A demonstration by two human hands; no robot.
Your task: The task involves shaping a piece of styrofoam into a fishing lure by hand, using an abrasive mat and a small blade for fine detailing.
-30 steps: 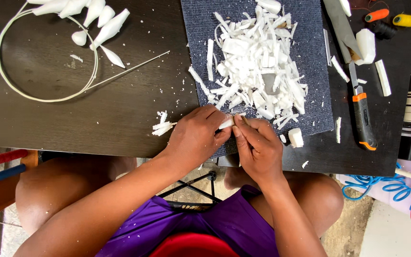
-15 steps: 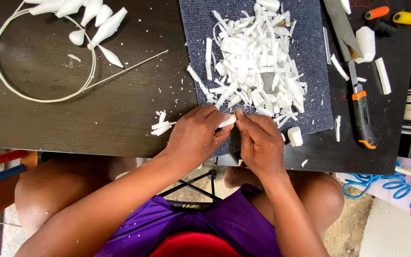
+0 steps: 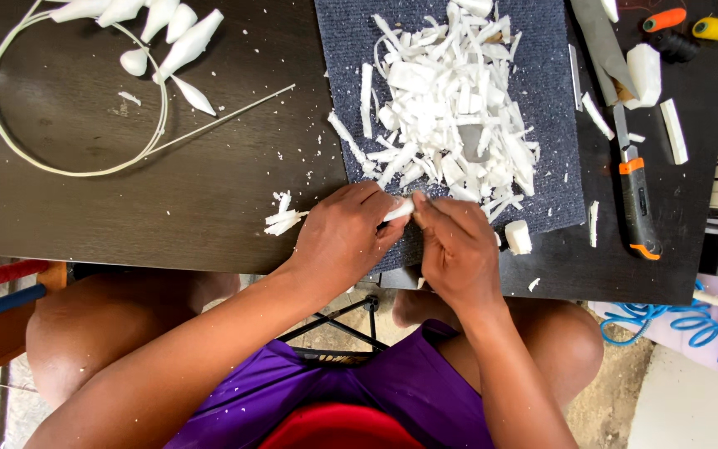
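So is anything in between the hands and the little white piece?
No, nothing is. The left hand and the right hand both pinch the small white piece directly, at the near edge of the blue mat. The pile of white shavings lies farther back, apart from it.

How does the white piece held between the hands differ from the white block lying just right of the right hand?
The held white piece is slim and elongated; the loose white block is short and stubby. The held piece is pinched between the left hand and right hand, largely hidden; the block lies free and fully visible at the edge of the grey mat. Both look like the same white material.
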